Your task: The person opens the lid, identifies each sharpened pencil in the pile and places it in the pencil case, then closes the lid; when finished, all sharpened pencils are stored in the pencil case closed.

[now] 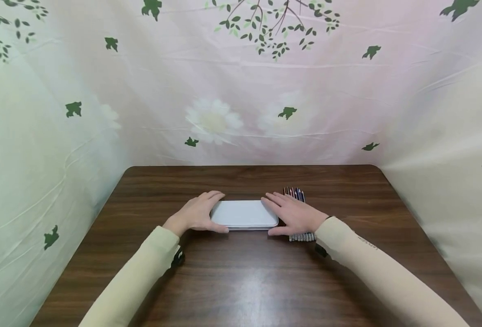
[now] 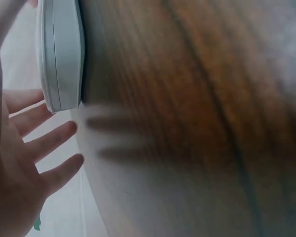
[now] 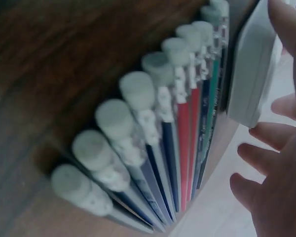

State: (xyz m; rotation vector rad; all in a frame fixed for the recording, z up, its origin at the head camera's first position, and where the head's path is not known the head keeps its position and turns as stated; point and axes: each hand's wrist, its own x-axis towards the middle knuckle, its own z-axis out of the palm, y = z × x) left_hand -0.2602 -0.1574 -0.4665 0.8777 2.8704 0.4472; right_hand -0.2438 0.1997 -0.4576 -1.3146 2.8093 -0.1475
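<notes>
A closed white case (image 1: 245,213) with rounded corners lies flat on the table, a seam running along its side. At its left end is my left hand (image 1: 200,212), thumb by the front edge and fingers toward the back corner. The left wrist view shows those fingers (image 2: 52,143) spread and mostly straight beside the case's end. My right hand (image 1: 296,215) is at the other end, fingers extended over the back right corner and thumb near the front. Under and beside it lies a row of pencils (image 3: 182,148) with white eraser ends, partly hidden in the head view.
The dark wood-grain table (image 1: 241,281) has rounded far corners. Patterned cloth (image 1: 241,91) with leaves, birds and flowers hangs behind the table and along both sides. The pencils lie side by side close to the case's right end.
</notes>
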